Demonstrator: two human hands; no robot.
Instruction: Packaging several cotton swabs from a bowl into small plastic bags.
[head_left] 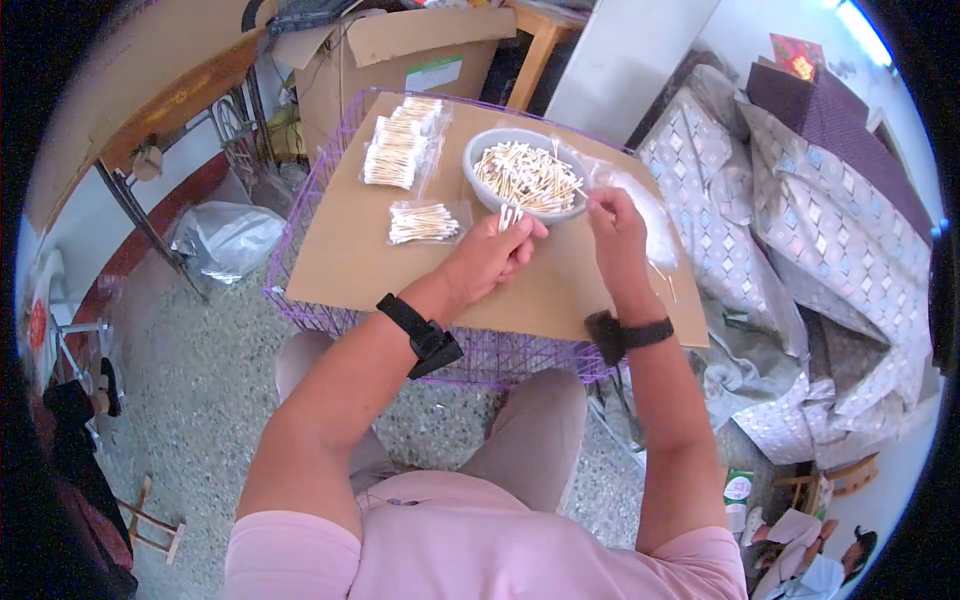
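Note:
My left hand is closed around a small bunch of cotton swabs, whose white tips stick up above the fingers. It is just in front of a grey bowl heaped with loose cotton swabs. My right hand is by the bowl's right rim, fingers pinched together; a thin swab seems to show at the fingertips, too small to be sure. Left of the bowl lies a clear bag of cotton swabs, with a pile of filled bags behind it.
A cardboard sheet covers a purple wire cage. Clear plastic bags and a few stray swabs lie at its right. Behind stands a cardboard box; a patterned cover drapes over things on the right.

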